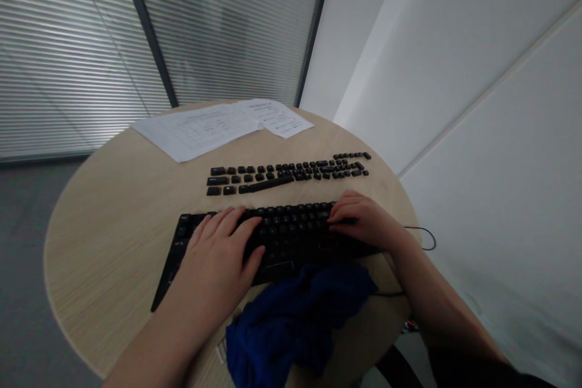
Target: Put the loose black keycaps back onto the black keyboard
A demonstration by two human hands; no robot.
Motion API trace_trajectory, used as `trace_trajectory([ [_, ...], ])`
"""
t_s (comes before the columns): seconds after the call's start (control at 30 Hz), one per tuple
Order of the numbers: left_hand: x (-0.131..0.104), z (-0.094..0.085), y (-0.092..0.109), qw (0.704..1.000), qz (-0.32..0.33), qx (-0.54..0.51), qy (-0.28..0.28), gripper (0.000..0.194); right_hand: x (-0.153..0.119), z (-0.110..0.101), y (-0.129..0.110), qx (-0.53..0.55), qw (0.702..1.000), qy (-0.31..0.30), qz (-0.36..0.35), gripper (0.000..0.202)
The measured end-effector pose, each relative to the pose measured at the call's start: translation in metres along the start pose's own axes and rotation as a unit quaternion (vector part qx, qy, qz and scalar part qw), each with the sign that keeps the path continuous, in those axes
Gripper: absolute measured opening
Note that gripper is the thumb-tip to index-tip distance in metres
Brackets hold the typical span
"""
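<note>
A black keyboard (pixel 291 248) lies at a slant on a round wooden table, part of its keys in place and some of its lower part dark and hard to read. My left hand (pixel 222 248) rests over the keyboard's left part, palm down, fingers spread and empty. Over the right part, my right hand (pixel 361 218) has its fingers bent, thumb and fingertips close together at the keys; whatever is between them is hidden. Beyond the keyboard, loose black keycaps (pixel 218 180) lie in rows, with a long spacebar (pixel 270 184) among them.
A crumpled blue cloth (pixel 291 321) lies at the near edge, against the keyboard's front. Small pale metal pieces (pixel 221 351) sit beside it. Printed sheets (pixel 204 127) lie at the far side. A thin cable (pixel 427 236) loops off the table's right edge (pixel 411 206), near a white wall.
</note>
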State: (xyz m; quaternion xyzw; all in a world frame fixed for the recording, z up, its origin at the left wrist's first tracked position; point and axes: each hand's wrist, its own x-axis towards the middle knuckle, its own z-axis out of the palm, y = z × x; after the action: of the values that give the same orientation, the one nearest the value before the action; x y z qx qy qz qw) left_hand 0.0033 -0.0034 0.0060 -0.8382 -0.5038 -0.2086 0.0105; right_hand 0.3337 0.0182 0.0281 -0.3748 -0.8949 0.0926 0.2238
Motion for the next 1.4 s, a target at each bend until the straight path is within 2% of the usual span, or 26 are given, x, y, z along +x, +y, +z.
trace_trajectory([
  [0.77,-0.001,-0.002,0.0,1.0,0.003,-0.009,-0.004,0.044,-0.004,0.001,0.005,0.006,1.0,0.0,0.002,0.01],
  [1.3,-0.001,-0.002,0.0,1.0,0.0,-0.011,-0.005,0.044,-0.004,-0.007,-0.01,-0.064,0.992,-0.084,0.066,0.018],
  [1.4,-0.001,-0.001,0.0,1.0,0.0,-0.005,-0.001,0.045,-0.003,-0.007,-0.013,-0.075,0.989,-0.1,0.076,0.025],
])
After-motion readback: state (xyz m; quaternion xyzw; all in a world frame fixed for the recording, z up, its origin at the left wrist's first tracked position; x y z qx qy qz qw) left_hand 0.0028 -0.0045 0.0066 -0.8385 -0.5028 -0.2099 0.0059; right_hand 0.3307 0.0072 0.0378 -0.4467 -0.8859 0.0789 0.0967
